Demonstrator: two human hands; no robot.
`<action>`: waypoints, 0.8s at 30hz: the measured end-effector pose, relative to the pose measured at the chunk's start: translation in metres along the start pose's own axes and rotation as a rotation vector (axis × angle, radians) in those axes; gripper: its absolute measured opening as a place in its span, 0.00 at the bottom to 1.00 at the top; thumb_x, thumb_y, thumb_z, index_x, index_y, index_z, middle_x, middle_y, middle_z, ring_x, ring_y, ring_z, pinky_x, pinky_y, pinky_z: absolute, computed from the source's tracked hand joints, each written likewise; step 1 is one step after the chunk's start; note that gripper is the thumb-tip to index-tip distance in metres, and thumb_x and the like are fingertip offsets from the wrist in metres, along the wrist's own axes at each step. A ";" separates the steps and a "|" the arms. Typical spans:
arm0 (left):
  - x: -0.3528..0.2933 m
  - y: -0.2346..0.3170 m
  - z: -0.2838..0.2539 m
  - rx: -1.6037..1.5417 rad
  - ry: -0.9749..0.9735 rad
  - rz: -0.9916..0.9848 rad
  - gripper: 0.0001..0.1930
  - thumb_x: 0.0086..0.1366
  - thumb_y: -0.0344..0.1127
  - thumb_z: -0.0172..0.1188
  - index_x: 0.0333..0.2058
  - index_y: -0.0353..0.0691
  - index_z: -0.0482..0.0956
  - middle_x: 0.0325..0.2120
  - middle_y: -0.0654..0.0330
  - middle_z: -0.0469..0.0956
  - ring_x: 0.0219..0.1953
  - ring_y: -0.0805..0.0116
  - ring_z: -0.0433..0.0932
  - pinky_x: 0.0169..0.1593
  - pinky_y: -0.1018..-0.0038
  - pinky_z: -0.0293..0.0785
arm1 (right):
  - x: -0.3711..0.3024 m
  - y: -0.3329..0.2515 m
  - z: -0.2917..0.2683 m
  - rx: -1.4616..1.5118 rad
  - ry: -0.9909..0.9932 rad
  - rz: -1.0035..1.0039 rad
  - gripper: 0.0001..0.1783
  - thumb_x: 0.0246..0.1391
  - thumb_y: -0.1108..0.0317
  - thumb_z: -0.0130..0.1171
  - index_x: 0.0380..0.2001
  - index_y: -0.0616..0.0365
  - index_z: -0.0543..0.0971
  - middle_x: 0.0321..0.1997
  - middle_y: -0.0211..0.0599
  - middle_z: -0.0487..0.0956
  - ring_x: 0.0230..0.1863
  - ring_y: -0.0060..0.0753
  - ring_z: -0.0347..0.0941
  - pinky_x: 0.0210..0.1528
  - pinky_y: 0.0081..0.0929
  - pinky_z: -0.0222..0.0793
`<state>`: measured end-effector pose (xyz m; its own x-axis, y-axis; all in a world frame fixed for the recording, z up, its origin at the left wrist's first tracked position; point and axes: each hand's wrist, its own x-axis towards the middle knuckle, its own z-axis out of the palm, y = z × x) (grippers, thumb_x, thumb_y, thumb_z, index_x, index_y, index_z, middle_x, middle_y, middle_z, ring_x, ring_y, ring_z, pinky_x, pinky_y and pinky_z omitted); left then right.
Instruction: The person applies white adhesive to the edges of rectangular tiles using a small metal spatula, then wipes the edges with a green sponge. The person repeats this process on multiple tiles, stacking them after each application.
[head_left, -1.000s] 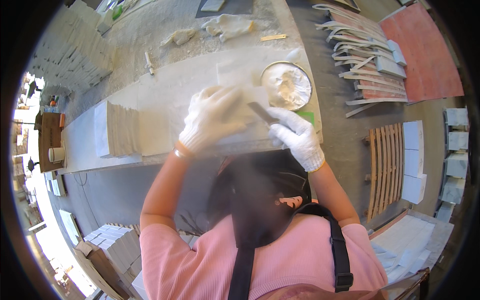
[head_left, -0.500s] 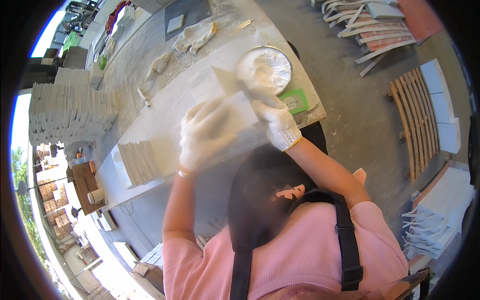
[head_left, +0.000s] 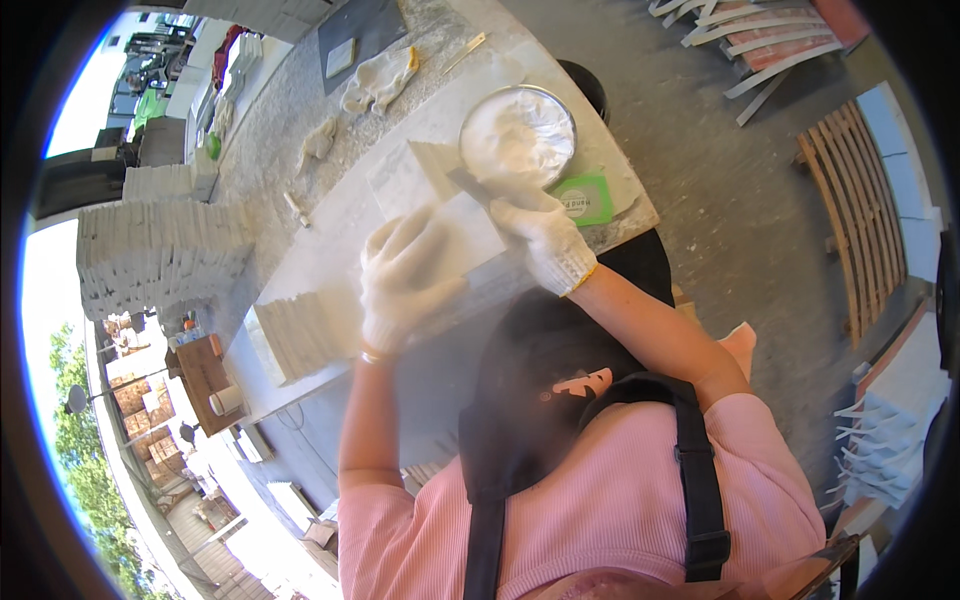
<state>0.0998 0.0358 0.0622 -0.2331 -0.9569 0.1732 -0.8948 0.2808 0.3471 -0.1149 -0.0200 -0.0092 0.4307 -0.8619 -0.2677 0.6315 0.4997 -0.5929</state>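
Note:
My right hand, in a white knit glove, is closed around a blurred flat grey tool that looks like a scraper; its handle is hidden by the fingers. The tool's end lies over the far edge of a white slab. My left hand, gloved too, rests at the slab's left side with fingers stretched out and thumb apart. Just beyond my right hand stands a round metal bowl of white powdery material. A green card lies right of that hand. Haze blurs the area around both hands.
A row of thin slabs stands at the table's near left, and a taller stack is farther left. Loose white gloves and a thin stick lie on the far table. A wooden pallet is on the floor at right.
The view has shifted slightly. My left hand stays beside the slab, while my right hand and the tool have moved a little left near the slab's far edge.

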 end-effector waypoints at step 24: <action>0.003 0.003 0.001 -0.019 -0.002 -0.020 0.38 0.40 0.47 0.81 0.52 0.37 0.87 0.62 0.50 0.80 0.61 0.45 0.74 0.65 0.54 0.72 | -0.035 -0.009 -0.011 0.124 0.025 0.245 0.21 0.69 0.73 0.58 0.64 0.59 0.76 0.36 0.29 0.79 0.28 0.21 0.72 0.27 0.19 0.65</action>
<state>0.0964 0.0341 0.0631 -0.2163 -0.9625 0.1640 -0.8919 0.2631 0.3677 -0.1427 0.0050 -0.0025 0.5654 -0.7152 -0.4109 0.5851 0.6989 -0.4115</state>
